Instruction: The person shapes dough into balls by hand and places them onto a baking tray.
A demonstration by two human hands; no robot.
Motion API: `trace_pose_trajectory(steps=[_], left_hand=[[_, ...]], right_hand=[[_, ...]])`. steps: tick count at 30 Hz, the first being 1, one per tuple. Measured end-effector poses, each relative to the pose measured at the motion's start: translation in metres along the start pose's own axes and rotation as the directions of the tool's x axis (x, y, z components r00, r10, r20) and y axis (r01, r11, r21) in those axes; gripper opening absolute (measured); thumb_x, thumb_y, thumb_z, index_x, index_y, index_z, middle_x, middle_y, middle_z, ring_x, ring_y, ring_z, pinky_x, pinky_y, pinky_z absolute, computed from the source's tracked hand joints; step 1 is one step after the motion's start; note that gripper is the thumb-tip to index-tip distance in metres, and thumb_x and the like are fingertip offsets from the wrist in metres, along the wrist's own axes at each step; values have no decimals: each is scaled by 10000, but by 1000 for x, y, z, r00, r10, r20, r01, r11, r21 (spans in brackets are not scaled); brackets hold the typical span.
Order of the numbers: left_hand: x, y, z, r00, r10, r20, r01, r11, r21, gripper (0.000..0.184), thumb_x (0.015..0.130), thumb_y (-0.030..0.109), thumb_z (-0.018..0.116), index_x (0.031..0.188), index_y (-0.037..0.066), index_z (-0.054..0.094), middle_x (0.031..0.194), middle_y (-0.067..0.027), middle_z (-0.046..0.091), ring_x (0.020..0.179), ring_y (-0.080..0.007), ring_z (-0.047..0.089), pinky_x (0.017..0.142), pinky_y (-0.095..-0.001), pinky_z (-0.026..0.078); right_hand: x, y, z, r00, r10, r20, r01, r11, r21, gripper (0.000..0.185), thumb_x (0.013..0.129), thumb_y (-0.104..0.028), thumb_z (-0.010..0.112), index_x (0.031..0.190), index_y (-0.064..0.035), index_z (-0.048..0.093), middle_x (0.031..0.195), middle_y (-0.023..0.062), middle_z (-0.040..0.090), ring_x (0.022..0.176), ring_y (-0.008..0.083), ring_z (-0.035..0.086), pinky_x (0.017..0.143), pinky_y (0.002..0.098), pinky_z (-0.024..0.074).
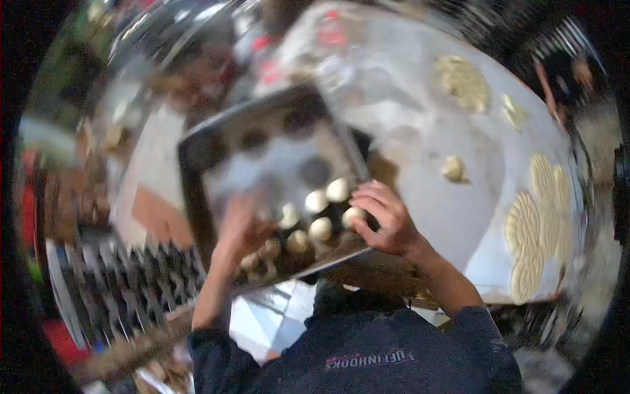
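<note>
A dark rectangular tray point(262, 117) lies tilted across the middle of the view. Along its near side sit several pale round dough balls point(320, 229). My right hand point(388, 220) is at the tray's right edge, its fingers curled round a dough ball point(353, 217). Over the left part of the tray is my left hand point(244, 230), smeared by motion; what it touches is unclear. Dark round patches show in the far part of the tray.
A floury worktop point(426, 217) stretches right, with a dough lump point(455, 169), a larger dough mass point(463, 83) and long scored dough pieces point(525, 226). Ridged metal trays point(131, 289) stand lower left. A person point(564, 82) is at the far right. Red-topped bottles point(266, 59) are blurred behind.
</note>
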State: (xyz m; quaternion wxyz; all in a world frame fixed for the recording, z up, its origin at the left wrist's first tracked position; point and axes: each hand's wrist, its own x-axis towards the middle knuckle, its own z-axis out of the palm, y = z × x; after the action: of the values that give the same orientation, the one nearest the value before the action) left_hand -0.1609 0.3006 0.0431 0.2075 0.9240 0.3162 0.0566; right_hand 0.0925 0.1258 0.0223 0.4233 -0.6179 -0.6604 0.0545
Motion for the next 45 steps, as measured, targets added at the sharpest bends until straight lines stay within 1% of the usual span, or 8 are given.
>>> trace_pose_trajectory(steps=[8, 16, 19, 25, 33, 41, 42, 45], left_hand=[[221, 255, -7, 671, 740, 42, -692, 646, -321, 804, 627, 258, 816, 1322, 44, 473, 1180, -173, 566, 1149, -323, 520, 974, -423, 403], [540, 270, 225, 867, 433, 247, -94, 629, -772, 448, 1005, 271, 377, 1443, 176, 370, 1351, -72, 535, 1148, -231, 485, 987, -379, 389], [586, 314, 254, 977, -31, 212, 164, 744, -647, 472, 1016, 294, 380, 1446, 103, 338, 1377, -44, 539, 1014, -187, 558, 875, -314, 450], [763, 277, 295, 978, 167, 126, -93, 886, -455, 714, 933, 541, 510, 1438, 55, 374, 1450, -90, 428, 1320, -248, 386, 1066, -415, 314], [795, 342, 314, 924, 300, 237, -381, 767, 516, 389, 961, 413, 536, 1068, 56, 649, 933, -45, 647, 854, -141, 624, 674, -344, 493], [787, 276, 255, 519, 522, 677, -139, 833, -536, 465, 942, 230, 574, 1365, 64, 482, 1345, -154, 512, 1250, -208, 486, 1033, -388, 450], [789, 261, 258, 459, 765, 452, -462, 640, -614, 455, 932, 240, 597, 1341, 61, 511, 1245, -130, 568, 1139, -193, 542, 916, -357, 499], [759, 226, 235, 832, 469, 295, -281, 817, -504, 343, 872, 272, 684, 1132, 68, 592, 890, -42, 503, 760, -133, 440, 633, -307, 375]], right_hand=[[-215, 116, -114, 701, 575, -422, -589, 800, 114, 50, 775, -56, 623, 799, -49, 580, 778, 119, 589, 754, 289, 579, 699, 393, 472], [-379, 164, -147, 683, 580, -444, -700, 692, -174, 164, 824, -121, 607, 956, -24, 604, 923, 162, 592, 950, 344, 568, 923, 479, 423], [-377, 170, -155, 596, 730, -334, -780, 625, -25, 219, 797, -98, 624, 1002, -23, 607, 1008, 183, 593, 1051, 340, 551, 1005, 485, 390], [-354, 203, -177, 574, 747, -337, -784, 619, 37, 188, 786, -91, 624, 963, -34, 597, 964, 172, 584, 998, 337, 550, 960, 479, 396], [-340, 212, -180, 551, 778, -303, -801, 595, 72, 150, 771, -81, 623, 912, -48, 583, 905, 158, 572, 927, 333, 549, 899, 473, 403], [-325, 198, -179, 572, 746, -342, -788, 615, 23, 117, 756, -72, 623, 860, -62, 569, 846, 144, 560, 857, 329, 547, 839, 466, 410], [-323, 194, -179, 576, 739, -349, -784, 620, 19, 114, 754, -71, 623, 853, -64, 568, 839, 142, 559, 848, 328, 547, 831, 465, 411], [-320, 181, -176, 586, 720, -373, -776, 631, -3, 105, 748, -68, 622, 834, -70, 562, 817, 137, 554, 822, 327, 546, 808, 462, 414]])
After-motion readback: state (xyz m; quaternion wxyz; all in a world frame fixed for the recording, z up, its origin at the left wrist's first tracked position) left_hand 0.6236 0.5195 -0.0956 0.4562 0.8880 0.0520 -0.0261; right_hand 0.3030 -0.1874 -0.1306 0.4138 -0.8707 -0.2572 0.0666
